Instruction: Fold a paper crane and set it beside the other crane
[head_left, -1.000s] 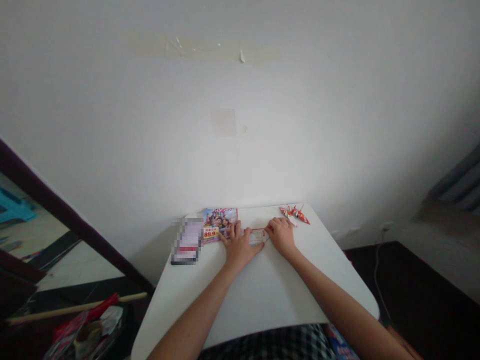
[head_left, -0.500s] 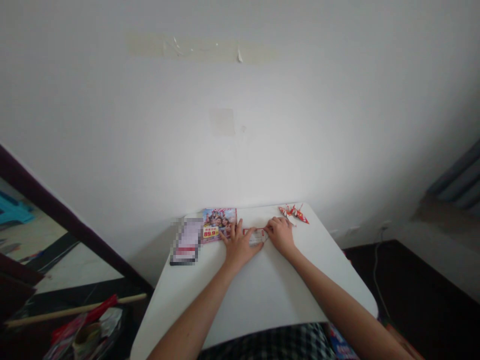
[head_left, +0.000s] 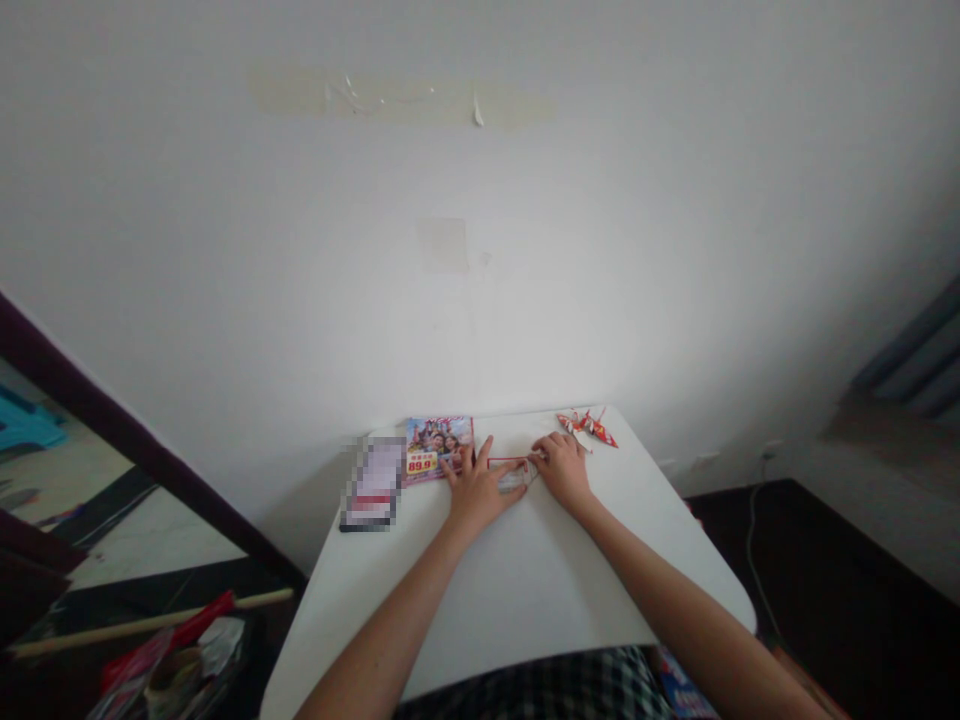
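Note:
Between my hands lies a small piece of folded paper [head_left: 514,478], printed in white with a red edge. My left hand [head_left: 476,488] rests on the table with its fingers spread. Its thumb and forefinger touch the paper, and its outer fingers reach over a colourful printed leaflet [head_left: 424,440] marked 89.9. At the paper's right end, my right hand [head_left: 561,465] has thumb and fingertips pinched together on its edge; the exact grip is partly hidden. Just beyond that hand sit red-and-white folded paper cranes [head_left: 589,427].
All of this is on a white table [head_left: 525,590] pushed against a wall. A phone [head_left: 373,485], blurred out, lies at the left beside the leaflet. Left of the table, a wooden stick [head_left: 262,597] lies across a bin with rubbish. A cable [head_left: 752,540] hangs at the right.
My left thumb and forefinger have shifted slightly over the folded paper, covering more of it. My right fingers have moved a little at its edge. The other things stay put.

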